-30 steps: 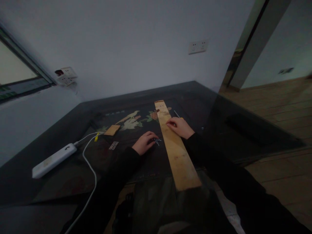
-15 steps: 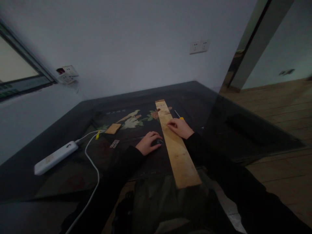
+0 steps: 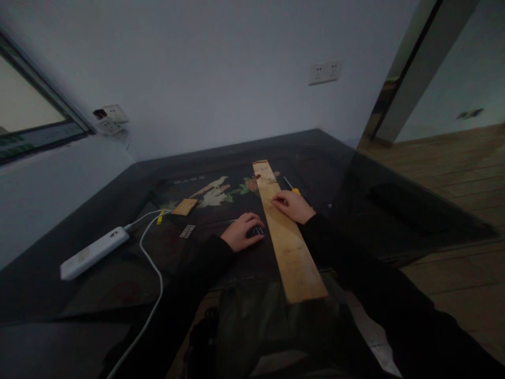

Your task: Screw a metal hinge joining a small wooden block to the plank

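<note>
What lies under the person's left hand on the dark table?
A few thin, pale metal pieces poke out from under the left hand, lying on the dark table. Anything beneath the palm is covered, and the pieces are too small to identify.

Dim, bluish indoor light; a pale window [image 3: 27, 118] at far left gives the only brightness; the glossy dark table [image 3: 355, 179] shows faint reflections; wide-angle bending tilts walls at the edges; fine detail looks soft and grainy.

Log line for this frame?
left hand: fingers over metal bits, beside plank | right hand: on plank | screwdriver: on table beyond right hand | grips: unclear
</note>
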Demonstrator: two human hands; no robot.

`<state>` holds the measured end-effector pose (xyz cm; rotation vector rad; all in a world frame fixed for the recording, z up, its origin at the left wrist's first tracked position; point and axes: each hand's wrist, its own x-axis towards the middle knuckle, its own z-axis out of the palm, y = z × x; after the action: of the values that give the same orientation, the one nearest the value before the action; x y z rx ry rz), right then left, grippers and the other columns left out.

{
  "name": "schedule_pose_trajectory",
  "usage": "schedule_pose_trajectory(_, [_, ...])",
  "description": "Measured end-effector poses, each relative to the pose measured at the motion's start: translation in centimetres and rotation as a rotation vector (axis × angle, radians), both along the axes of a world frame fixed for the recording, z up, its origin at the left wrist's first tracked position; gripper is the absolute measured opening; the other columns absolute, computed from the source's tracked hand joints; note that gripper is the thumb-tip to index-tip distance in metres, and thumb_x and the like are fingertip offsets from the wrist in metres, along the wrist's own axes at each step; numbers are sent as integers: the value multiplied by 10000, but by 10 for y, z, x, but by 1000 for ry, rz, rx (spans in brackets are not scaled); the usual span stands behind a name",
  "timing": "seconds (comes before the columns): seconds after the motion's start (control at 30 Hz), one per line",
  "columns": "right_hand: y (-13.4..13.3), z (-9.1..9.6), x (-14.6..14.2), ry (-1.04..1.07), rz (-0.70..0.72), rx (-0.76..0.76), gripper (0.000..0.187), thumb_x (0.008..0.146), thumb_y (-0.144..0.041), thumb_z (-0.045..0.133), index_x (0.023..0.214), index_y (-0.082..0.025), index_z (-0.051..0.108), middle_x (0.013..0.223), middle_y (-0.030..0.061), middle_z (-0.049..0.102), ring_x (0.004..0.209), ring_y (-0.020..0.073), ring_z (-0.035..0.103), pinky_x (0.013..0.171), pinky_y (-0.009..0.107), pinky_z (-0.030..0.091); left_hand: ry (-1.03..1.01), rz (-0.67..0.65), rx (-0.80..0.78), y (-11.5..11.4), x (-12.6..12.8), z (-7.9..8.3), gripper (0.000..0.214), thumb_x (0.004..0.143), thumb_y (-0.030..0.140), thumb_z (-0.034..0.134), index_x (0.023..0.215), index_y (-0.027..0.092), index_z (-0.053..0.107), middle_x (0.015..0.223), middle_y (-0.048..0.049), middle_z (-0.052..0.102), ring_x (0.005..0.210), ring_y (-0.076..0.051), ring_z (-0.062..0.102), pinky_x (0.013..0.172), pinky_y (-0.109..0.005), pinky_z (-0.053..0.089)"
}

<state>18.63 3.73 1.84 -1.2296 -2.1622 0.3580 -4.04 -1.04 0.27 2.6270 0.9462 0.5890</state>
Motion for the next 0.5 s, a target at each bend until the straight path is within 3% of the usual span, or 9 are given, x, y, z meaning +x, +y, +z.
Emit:
schedule_pose_trajectory(0.1, [0,0,0,-9,2,2,172,854,-230,533,869,-138,677,845,69,658,752,136,560,702,251,405,-42,36,-3,-1,-3,4,297,860,367,540,1101,201,586,1141,-101,549,1114,-220,511,984,-368,418])
schedule_pose_trajectory(0.2, [-1,0,1,-17,10,9,164,858,-219,527,857,-142,672,833,64,654,740,134,553,699,254,399,-86,135,10,-2,-23,11,278,889,352,490,1102,201,585,1140,-96,569,1109,-210,529,989,-360,423])
schedule_pose_trajectory(0.3, [-2,0,0,-11,12,6,161,857,-214,527,847,-143,671,828,63,650,712,129,541,674,250,394,-86,339,62,-5,-68,17,273,894,347,465,1092,198,580,1095,-85,604,1038,-205,568,939,-365,462])
schedule_pose_trajectory(0.4, [-3,-1,-1,-8,12,5,161,855,-212,528,840,-145,673,819,60,648,694,126,534,656,246,388,-41,636,140,-14,-124,16,273,875,340,452,1043,177,593,1042,-92,632,978,-218,597,913,-392,483])
schedule_pose_trajectory(0.5, [-3,-2,-2,-2,12,5,168,856,-223,530,840,-141,676,818,63,651,705,132,544,655,247,390,93,725,153,-33,-165,6,333,862,388,446,1073,180,596,1100,-101,639,1075,-250,577,987,-440,443])
